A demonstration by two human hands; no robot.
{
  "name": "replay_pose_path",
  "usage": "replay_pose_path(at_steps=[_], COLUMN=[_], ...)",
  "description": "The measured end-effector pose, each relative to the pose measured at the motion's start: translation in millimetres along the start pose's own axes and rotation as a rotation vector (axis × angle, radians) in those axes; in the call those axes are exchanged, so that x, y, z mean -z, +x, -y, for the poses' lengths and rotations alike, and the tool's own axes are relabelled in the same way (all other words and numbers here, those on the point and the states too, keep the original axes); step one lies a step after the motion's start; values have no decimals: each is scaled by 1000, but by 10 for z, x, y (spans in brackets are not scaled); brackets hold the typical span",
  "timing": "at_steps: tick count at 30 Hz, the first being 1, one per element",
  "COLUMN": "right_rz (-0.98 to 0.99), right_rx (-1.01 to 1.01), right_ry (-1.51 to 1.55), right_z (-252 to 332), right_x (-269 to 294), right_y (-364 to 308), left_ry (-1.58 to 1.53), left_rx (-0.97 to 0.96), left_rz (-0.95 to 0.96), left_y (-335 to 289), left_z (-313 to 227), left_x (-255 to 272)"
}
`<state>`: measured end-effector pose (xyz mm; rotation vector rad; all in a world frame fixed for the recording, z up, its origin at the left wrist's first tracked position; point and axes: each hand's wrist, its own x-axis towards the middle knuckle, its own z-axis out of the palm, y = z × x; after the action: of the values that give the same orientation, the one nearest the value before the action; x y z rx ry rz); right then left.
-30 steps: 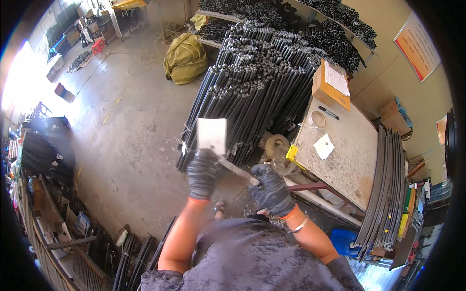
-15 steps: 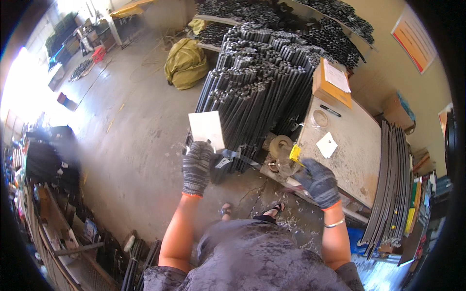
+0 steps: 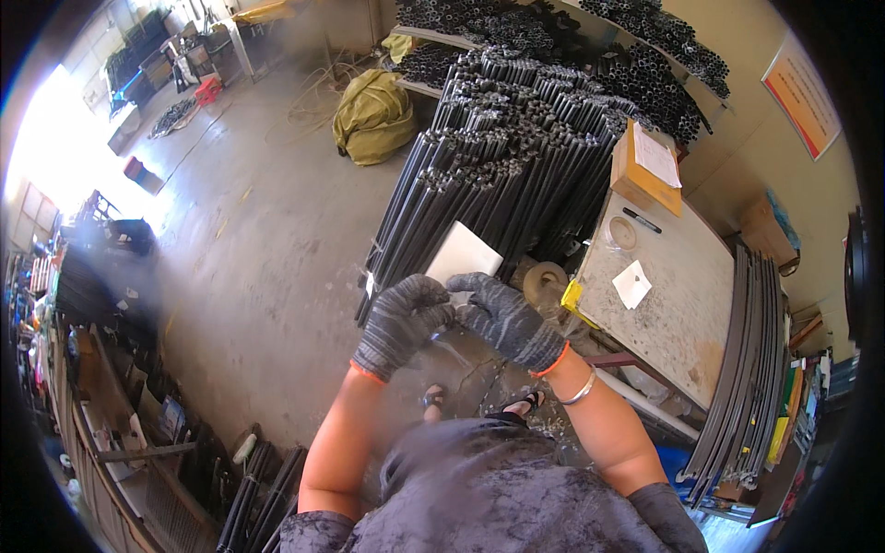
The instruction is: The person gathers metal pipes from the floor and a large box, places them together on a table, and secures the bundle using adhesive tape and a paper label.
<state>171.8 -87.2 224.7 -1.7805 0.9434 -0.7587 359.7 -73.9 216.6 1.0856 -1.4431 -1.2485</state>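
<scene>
Both my hands wear grey striped knit gloves with orange cuffs and meet in front of my body. A white rectangular card or pad (image 3: 466, 252) sticks up beyond them. My left hand (image 3: 403, 323) is closed, its fingers at the near edge of this white card. Closed as well, my right hand (image 3: 507, 318) has its fingertips against the left ones at the same edge; what they pinch is hidden. A shiny clear strip, perhaps tape, hangs blurred below the hands. Just beyond stand many dark metal tubes (image 3: 489, 175), packed upright.
On my right is a worn worktable (image 3: 678, 304) with a tape roll (image 3: 622, 233), black marker (image 3: 643, 219), white paper slips (image 3: 632, 285) and cardboard box (image 3: 648, 170). A yellow piece (image 3: 572, 297) sits at its corner. Long dark strips (image 3: 737, 369) lean beside it. Shelving stands left.
My right hand has moved left from the table corner to meet my left hand. The left hand has shifted right and nearer with the white card, which now tilts right.
</scene>
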Motion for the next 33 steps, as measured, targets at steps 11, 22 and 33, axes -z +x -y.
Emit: replay_pose_path(at_steps=[11, 22, 33], right_rz=[-137, 70, 230], right_rx=[218, -131, 76], right_ry=[-289, -874, -464], right_z=[-105, -40, 56], right_x=[118, -256, 651], right_y=[-278, -433, -241], left_ry=[824, -808, 607], left_rx=[-321, 560, -351], left_rz=[13, -56, 567], left_y=[82, -47, -334], left_z=[117, 304, 910], left_x=[88, -396, -365])
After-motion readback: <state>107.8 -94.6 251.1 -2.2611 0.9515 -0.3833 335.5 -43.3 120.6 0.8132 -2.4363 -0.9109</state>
